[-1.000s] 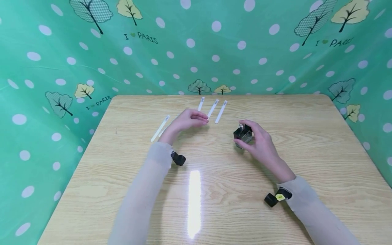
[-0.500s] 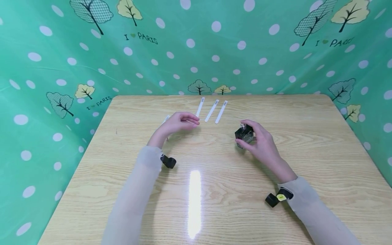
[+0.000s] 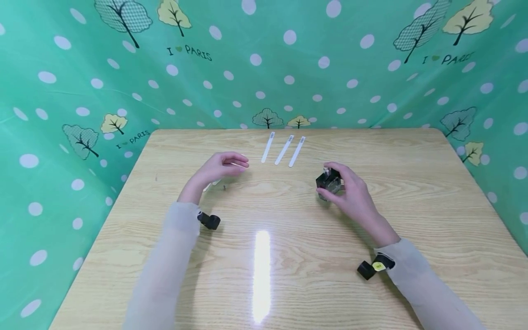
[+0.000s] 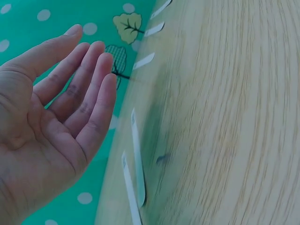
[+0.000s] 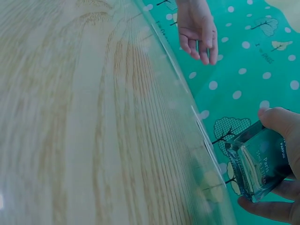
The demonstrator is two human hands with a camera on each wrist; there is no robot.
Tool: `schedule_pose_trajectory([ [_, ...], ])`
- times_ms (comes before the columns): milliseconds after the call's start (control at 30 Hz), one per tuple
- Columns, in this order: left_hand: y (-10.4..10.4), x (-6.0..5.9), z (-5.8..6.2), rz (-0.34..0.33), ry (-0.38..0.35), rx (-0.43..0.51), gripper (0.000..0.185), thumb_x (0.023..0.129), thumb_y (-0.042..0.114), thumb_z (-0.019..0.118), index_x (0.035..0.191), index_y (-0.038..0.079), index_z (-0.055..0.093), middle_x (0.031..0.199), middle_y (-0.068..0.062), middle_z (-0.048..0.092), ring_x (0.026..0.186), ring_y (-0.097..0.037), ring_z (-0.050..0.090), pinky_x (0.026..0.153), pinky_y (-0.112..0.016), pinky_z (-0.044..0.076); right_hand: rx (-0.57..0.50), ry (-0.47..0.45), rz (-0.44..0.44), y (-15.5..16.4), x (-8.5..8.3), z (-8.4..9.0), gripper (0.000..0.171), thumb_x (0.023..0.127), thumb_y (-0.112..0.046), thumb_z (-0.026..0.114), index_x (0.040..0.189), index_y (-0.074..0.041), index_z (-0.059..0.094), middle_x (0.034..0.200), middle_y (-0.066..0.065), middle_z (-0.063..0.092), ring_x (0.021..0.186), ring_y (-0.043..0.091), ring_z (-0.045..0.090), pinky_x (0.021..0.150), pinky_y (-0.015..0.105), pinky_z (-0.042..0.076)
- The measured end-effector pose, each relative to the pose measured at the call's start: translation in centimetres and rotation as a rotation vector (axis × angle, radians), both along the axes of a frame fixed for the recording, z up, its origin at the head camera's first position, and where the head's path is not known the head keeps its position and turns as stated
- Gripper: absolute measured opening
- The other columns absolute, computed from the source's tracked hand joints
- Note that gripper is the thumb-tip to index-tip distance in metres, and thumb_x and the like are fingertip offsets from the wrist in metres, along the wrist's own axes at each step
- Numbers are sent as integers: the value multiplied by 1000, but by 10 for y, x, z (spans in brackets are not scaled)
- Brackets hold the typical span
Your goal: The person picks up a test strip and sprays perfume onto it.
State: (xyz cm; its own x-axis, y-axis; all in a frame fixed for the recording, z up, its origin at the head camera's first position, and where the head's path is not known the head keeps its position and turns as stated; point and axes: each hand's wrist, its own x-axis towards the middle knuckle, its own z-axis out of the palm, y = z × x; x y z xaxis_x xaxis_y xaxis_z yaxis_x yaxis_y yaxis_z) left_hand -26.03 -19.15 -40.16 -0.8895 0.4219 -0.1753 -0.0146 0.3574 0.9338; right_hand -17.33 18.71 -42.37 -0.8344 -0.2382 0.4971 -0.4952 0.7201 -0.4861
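Observation:
My right hand (image 3: 354, 195) grips a dark glass perfume bottle (image 3: 324, 182) by its sides, fingers and thumb around it. In the right wrist view the bottle's clear base (image 5: 251, 171) and white lettering show, tilted in the grip. Its small metallic neck points up in the head view. My left hand (image 3: 218, 168) hovers over the table with relaxed fingers and an empty palm. Beneath it lie two white paper strips, mostly hidden from the head; the left wrist view shows one strip (image 4: 138, 159) and a second strip (image 4: 130, 187) side by side.
Three more white paper strips lie in a slanted row near the table's back edge: a left strip (image 3: 267, 147), a middle strip (image 3: 284, 150) and a right strip (image 3: 297, 151). Behind the wooden table (image 3: 313, 266) hangs a green dotted curtain (image 3: 231, 98).
My left hand has moved left, away from the row of three strips, uncovering them and coming over the other two. The right hand and bottle have stayed nearly still.

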Motion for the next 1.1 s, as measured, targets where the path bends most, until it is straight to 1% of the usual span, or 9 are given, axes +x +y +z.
schedule_pose_trajectory([
  [133, -15, 2, 1, 30, 16, -40, 42, 95, 18, 68, 134, 6, 58, 132, -16, 63, 114, -20, 66, 98, -30, 57, 8, 3, -5, 0, 0, -1, 69, 80, -24, 85, 140, -15, 51, 137, 11, 61, 61, 14, 39, 54, 25, 40],
  [300, -33, 4, 1, 58, 41, -95, 42, 96, 22, 67, 135, 9, 58, 133, -15, 64, 108, -11, 66, 94, -26, 56, 9, 5, -4, 0, 0, -1, 69, 80, -25, 85, 139, -15, 51, 137, 11, 61, 60, 12, 36, 54, 24, 40],
  [433, -45, 7, 0, 86, 52, -118, 43, 96, 25, 67, 135, 10, 58, 133, -14, 64, 107, -8, 65, 94, -24, 54, -4, 10, 4, 0, -1, -2, 70, 80, -24, 85, 140, -15, 51, 137, 12, 61, 73, 19, 52, 62, 30, 45],
  [500, -50, 10, -1, 102, 57, -127, 45, 96, 27, 67, 136, 9, 57, 132, -13, 64, 106, -7, 65, 92, -21, 54, -7, 16, 10, -1, -1, -2, 70, 80, -23, 85, 140, -15, 51, 137, 12, 61, 78, 19, 56, 64, 32, 46],
  [667, -62, 16, -1, 131, 52, -140, 45, 97, 26, 66, 136, 7, 56, 132, -13, 64, 105, -1, 63, 89, -15, 53, -4, 16, 15, -1, -2, -3, 70, 80, -22, 85, 140, -15, 50, 136, 13, 61, 76, 22, 56, 61, 33, 47],
  [700, -64, 17, -2, 136, 49, -144, 45, 97, 26, 66, 136, 7, 56, 132, -13, 64, 105, -1, 62, 89, -14, 52, -4, 17, 15, -1, -2, -3, 70, 80, -22, 85, 140, -15, 51, 136, 13, 61, 83, 24, 60, 64, 34, 49],
  [833, -73, 20, -5, 163, 25, -149, 45, 96, 27, 67, 136, 8, 57, 135, -14, 63, 105, 1, 62, 89, -12, 52, -5, 8, 18, -2, -2, -2, 70, 80, -22, 85, 139, -15, 50, 136, 13, 61, 85, 25, 61, 65, 37, 51],
  [1033, -85, 25, -11, 183, -4, -155, 50, 95, 29, 68, 139, 8, 55, 139, -15, 60, 105, 2, 62, 91, -12, 51, -11, -8, 24, -5, -1, 0, 69, 80, -22, 85, 139, -15, 50, 136, 14, 61, 106, 27, 64, 73, 41, 53],
  [1100, -88, 27, -13, 188, -12, -153, 51, 95, 28, 68, 139, 7, 54, 139, -15, 59, 104, 3, 63, 91, -13, 52, -11, -11, 24, -5, -1, 0, 69, 80, -22, 85, 139, -15, 50, 136, 13, 61, 99, 26, 64, 71, 39, 52],
])
